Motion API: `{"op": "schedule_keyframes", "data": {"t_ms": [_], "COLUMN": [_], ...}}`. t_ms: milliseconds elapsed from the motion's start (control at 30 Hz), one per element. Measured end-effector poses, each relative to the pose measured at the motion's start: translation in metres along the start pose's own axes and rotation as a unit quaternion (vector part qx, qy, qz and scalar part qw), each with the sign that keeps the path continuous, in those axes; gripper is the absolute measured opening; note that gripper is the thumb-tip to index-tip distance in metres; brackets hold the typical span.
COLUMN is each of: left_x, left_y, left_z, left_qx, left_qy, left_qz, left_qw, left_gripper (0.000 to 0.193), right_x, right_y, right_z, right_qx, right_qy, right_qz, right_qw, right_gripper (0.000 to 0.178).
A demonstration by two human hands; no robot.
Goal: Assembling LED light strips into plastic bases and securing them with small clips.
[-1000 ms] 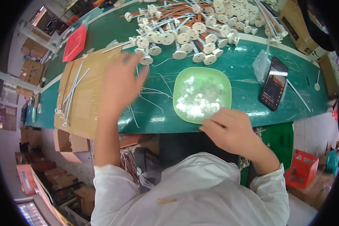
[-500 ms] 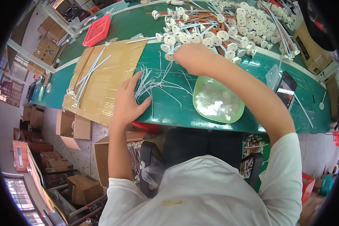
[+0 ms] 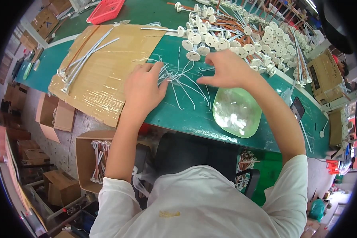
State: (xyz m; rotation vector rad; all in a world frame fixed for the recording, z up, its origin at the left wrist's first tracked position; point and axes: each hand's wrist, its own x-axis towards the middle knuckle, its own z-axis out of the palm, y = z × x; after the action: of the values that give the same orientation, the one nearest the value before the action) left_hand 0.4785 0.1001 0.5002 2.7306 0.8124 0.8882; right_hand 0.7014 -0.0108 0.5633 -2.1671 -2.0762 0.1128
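My left hand [image 3: 144,88] lies at the left side of a loose tangle of thin white wires [image 3: 181,81], thumb and fingers apart at the wire ends. My right hand [image 3: 231,70] hovers right of the wires, its thumb and forefinger parted and nothing visible between them. Just beyond it begins a big heap of parts with round white discs [image 3: 194,38] on brown and white strips. Close below my right wrist rests a pale green bowl [image 3: 236,113] with small clear, shiny bits in it.
A taped cardboard sheet [image 3: 103,67] covers the table's left part, with several disc-ended strips [image 3: 85,59] on it. Behind stands a red plastic basket [image 3: 106,11]. To the right lie a phone [image 3: 297,109] and a loose strip. An open carton [image 3: 83,158] stands below the table edge.
My right hand has come back from the disc heap toward the wires, its fingers now apart. My left hand has moved slightly right over the wires. The whole view has shifted.
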Motion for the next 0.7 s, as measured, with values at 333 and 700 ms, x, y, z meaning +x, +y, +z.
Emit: {"op": "schedule_keyframes", "data": {"t_ms": [333,700], "left_x": [-0.014,-0.020], "left_y": [-0.006,-0.007], "left_z": [0.018,0.000], "left_qx": [0.020,-0.083], "left_qy": [0.091,0.109], "left_qz": [0.004,0.057], "left_qw": [0.996,0.989], "left_gripper": [0.023,0.022], "right_x": [-0.001,0.013], "right_y": [-0.059,-0.014], "right_z": [0.008,0.031], "right_qx": [-0.050,-0.033], "right_qy": [-0.138,-0.030], "right_qz": [0.082,0.084], "right_qw": [0.986,0.995], "right_gripper": [0.062,0.016]}}
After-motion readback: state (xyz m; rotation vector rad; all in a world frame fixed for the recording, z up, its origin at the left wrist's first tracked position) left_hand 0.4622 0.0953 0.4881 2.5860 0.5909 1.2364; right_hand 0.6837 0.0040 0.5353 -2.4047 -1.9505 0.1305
